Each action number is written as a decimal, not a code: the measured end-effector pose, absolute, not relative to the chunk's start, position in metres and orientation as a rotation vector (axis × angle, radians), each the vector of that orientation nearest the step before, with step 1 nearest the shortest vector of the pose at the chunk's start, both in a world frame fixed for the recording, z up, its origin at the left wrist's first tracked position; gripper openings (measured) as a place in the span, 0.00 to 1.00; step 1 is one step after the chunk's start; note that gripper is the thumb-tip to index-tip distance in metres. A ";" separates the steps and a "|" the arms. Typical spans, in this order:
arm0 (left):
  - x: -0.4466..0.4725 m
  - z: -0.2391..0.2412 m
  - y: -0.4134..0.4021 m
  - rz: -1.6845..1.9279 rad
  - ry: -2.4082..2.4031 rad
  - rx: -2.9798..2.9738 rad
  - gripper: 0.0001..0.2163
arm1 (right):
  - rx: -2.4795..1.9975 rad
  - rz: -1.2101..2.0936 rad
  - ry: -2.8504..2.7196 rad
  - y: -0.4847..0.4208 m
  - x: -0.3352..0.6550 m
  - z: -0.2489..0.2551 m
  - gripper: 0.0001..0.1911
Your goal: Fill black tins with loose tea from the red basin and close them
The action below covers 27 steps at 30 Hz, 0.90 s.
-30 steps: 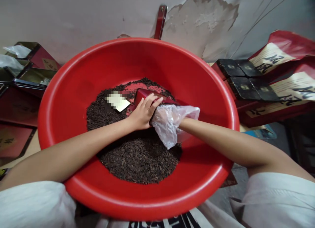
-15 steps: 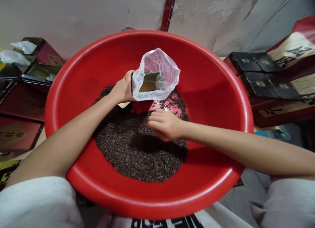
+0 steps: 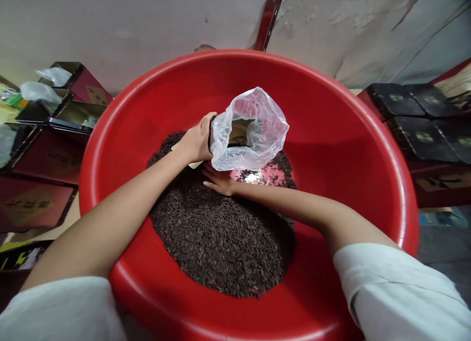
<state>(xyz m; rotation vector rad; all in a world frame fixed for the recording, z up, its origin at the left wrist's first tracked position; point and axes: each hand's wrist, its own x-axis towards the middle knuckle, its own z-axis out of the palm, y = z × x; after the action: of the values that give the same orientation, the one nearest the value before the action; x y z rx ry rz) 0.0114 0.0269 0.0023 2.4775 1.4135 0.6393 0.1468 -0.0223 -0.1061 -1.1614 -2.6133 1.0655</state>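
Note:
My left hand (image 3: 197,139) is wrapped around the side of a tea box, whose body is mostly hidden by a clear plastic bag liner (image 3: 259,130). The liner's mouth gapes toward me and spreads over the box's rim. Just below it, my right hand (image 3: 222,181) touches the dark loose tea leaves (image 3: 228,243), palm down with fingers apart; some fingertips are lost in shadow. The leaves lie heaped in a large red basin (image 3: 346,144). A pink printed surface (image 3: 274,174) shows through leaves beneath the liner.
Red-and-black boxes (image 3: 40,201) are stacked at left, some open with plastic bags (image 3: 40,91) poking out. Closed dark-topped boxes (image 3: 423,135) stand at right. Behind the basin, a dark red strip (image 3: 268,19) leans on the peeling wall (image 3: 147,22).
My right hand has gone from hovering half-curled over the leaves to lying on them, further left and under the box. The view has shifted slightly; my left hand keeps its hold.

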 end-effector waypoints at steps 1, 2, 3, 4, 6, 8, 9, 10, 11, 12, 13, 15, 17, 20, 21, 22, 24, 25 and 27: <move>0.012 0.002 0.027 0.648 1.412 2.482 0.38 | -1.123 1.144 -2.600 -0.027 0.140 -0.105 0.29; 0.012 0.001 0.027 0.650 1.414 2.484 0.38 | -1.087 1.226 -2.581 -0.032 0.135 -0.103 0.29; 0.012 -0.001 0.028 0.644 1.417 2.484 0.38 | -1.056 1.306 -2.555 -0.037 0.132 -0.102 0.29; 0.012 -0.002 0.028 0.636 1.419 2.484 0.38 | -1.029 1.380 -2.525 -0.042 0.130 -0.099 0.29; 0.013 -0.004 0.028 0.634 1.418 2.486 0.39 | -0.986 1.512 -2.464 -0.051 0.130 -0.094 0.30; 0.013 -0.005 0.028 0.650 1.423 2.492 0.39 | -0.947 1.731 -2.314 -0.059 0.132 -0.089 0.32; 0.014 -0.005 0.028 0.654 1.430 2.497 0.39 | -0.929 1.857 -2.203 -0.063 0.133 -0.085 0.35; 0.014 -0.005 0.027 0.651 1.439 2.505 0.40 | -0.910 1.974 -2.083 -0.067 0.133 -0.081 0.37; 0.015 -0.004 0.027 0.643 1.451 2.515 0.40 | -0.890 2.072 -1.969 -0.071 0.133 -0.077 0.39; 0.016 -0.003 0.026 0.629 1.461 2.528 0.40 | -0.877 2.146 -1.878 -0.074 0.133 -0.073 0.40; 0.016 -0.002 0.026 0.610 1.469 2.542 0.41 | -0.883 2.184 -1.825 -0.078 0.132 -0.068 0.39; 0.017 0.001 0.025 0.564 1.479 2.570 0.41 | -0.940 2.231 -1.757 -0.084 0.133 -0.058 0.33; 0.018 0.002 0.024 0.532 1.487 2.586 0.41 | -1.031 2.261 -1.685 -0.090 0.137 -0.050 0.23; 0.017 0.002 0.024 0.549 1.496 2.592 0.41 | -1.119 2.289 -1.578 -0.101 0.148 -0.038 0.15; 0.017 0.001 0.024 0.557 1.492 2.598 0.41 | -1.132 2.291 -1.553 -0.105 0.152 -0.033 0.15; 0.016 0.001 0.024 0.561 1.485 2.607 0.41 | -1.148 2.294 -1.532 -0.109 0.157 -0.028 0.15; 0.016 -0.001 0.024 0.557 1.466 2.633 0.41 | -1.202 2.317 -1.480 -0.117 0.165 -0.016 0.14; 0.015 -0.002 0.025 0.554 1.455 2.646 0.41 | -1.248 2.340 -1.430 -0.120 0.169 -0.010 0.13; 0.014 -0.004 0.026 0.565 1.440 2.660 0.41 | -1.372 2.399 -1.271 -0.125 0.177 0.003 0.12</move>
<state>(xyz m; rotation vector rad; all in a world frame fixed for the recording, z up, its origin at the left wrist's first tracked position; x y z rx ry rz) 0.0141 0.0255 -0.0039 2.6605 1.4403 0.5655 0.1772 -0.1252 0.0027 -1.3717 -1.2712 2.3989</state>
